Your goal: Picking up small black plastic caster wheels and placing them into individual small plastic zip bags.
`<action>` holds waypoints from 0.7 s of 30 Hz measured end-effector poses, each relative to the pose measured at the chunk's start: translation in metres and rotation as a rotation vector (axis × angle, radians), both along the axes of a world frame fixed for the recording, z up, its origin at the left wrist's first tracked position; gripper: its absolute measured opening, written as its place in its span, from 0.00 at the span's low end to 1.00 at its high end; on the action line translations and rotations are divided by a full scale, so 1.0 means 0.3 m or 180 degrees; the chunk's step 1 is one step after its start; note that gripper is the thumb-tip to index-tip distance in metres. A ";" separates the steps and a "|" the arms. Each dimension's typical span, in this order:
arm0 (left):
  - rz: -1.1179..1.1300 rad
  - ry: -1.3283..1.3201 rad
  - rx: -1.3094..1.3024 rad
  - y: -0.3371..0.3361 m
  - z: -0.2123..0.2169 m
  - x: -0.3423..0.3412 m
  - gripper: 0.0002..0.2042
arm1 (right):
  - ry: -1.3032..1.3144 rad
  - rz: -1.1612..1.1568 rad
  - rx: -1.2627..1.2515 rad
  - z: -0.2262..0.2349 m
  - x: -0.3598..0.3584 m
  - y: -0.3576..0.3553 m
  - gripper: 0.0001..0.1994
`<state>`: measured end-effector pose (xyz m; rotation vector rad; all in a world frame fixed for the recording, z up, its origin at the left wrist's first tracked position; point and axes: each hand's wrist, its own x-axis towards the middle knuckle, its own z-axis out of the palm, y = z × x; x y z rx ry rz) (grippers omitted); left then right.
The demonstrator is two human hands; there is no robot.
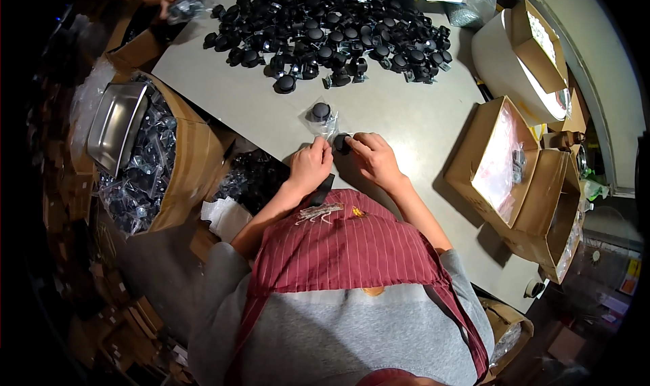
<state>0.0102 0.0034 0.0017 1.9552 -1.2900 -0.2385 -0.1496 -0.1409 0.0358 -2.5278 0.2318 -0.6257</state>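
Near the table's front edge, my left hand [311,164] is closed, its fingertips pinching the end of a small clear plastic bag [331,126]. Inside or under that bag sits a black caster wheel [319,112]; the film's glare hides which. My right hand [374,159] grips another black caster [342,144] with thumb and fingers, right beside the bag's near end. Farther back on the table spreads a big heap of black casters [325,37] with shiny metal fittings.
At left, a cardboard box [193,145] holds bagged casters and a steel pan [116,125]. On the right stand an open box [467,162] with clear bags and a white tub [497,57]. Another person's hand [166,7] handles a bag at the far left.
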 end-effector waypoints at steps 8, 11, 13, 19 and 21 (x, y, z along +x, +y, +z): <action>-0.0372 -0.0646 -0.0223 -0.008 0.026 -0.021 0.05 | 0.0286 -0.0784 0.0891 -0.001 0.066 0.063 0.20; -0.0471 -0.0716 -0.0232 -0.007 0.015 -0.021 0.05 | 0.0485 -0.1106 0.1836 -0.022 0.074 0.074 0.17; -0.0464 -0.0692 -0.0157 -0.004 0.004 -0.016 0.05 | -0.0202 -0.0569 0.2306 -0.084 0.070 0.074 0.20; -0.0572 -0.0539 -0.0274 0.008 0.014 -0.011 0.03 | 0.0271 -0.0937 0.1017 -0.009 0.088 0.056 0.27; -0.0599 -0.0561 -0.0310 0.008 -0.002 -0.007 0.03 | 0.0186 -0.0858 0.0895 -0.034 0.095 0.031 0.26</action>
